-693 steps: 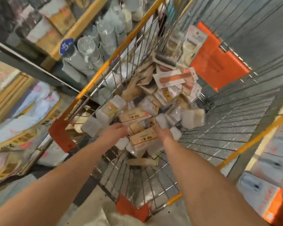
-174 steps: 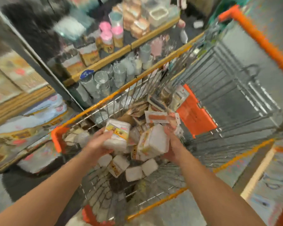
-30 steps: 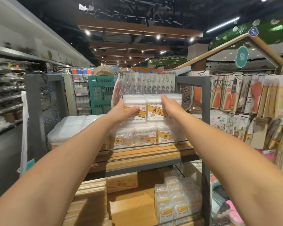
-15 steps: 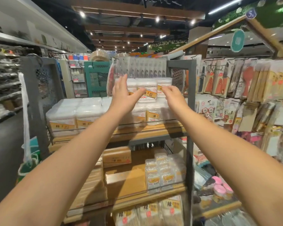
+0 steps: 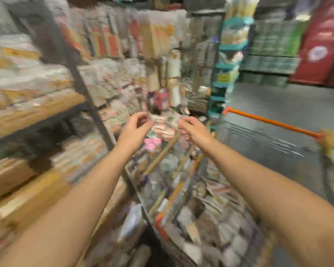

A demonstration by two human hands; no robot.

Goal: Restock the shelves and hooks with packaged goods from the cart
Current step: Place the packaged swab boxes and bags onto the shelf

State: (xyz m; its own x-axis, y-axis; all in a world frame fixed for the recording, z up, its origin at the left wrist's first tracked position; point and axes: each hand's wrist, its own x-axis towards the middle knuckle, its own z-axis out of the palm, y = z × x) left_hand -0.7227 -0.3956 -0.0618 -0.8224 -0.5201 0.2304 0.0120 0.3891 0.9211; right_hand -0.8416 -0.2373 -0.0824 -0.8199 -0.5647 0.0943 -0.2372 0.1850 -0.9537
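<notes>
The view is heavily blurred by motion. My left hand (image 5: 133, 130) and my right hand (image 5: 196, 129) hang in mid-air side by side, fingers loosely curled, holding nothing. Below and to the right stands the wire cart (image 5: 162, 226) with orange trim, filled with several white and brown packages (image 5: 210, 214). The wooden shelves (image 5: 37, 110) with stacked white boxes are at the left, away from both hands. Hanging packs on hooks (image 5: 112, 41) fill the wall straight ahead.
A dark metal upright (image 5: 85, 89) divides the shelves from the hook wall. Pink-lidded jars (image 5: 152, 143) sit on a low shelf under my hands. The cart's orange handle (image 5: 268, 122) crosses at right, over grey floor (image 5: 287, 105). A red panel (image 5: 324, 39) stands far right.
Both hands have let go of the white boxes on the upper shelf and drawn back. My view has swung down and right, from the shelf toward the cart.
</notes>
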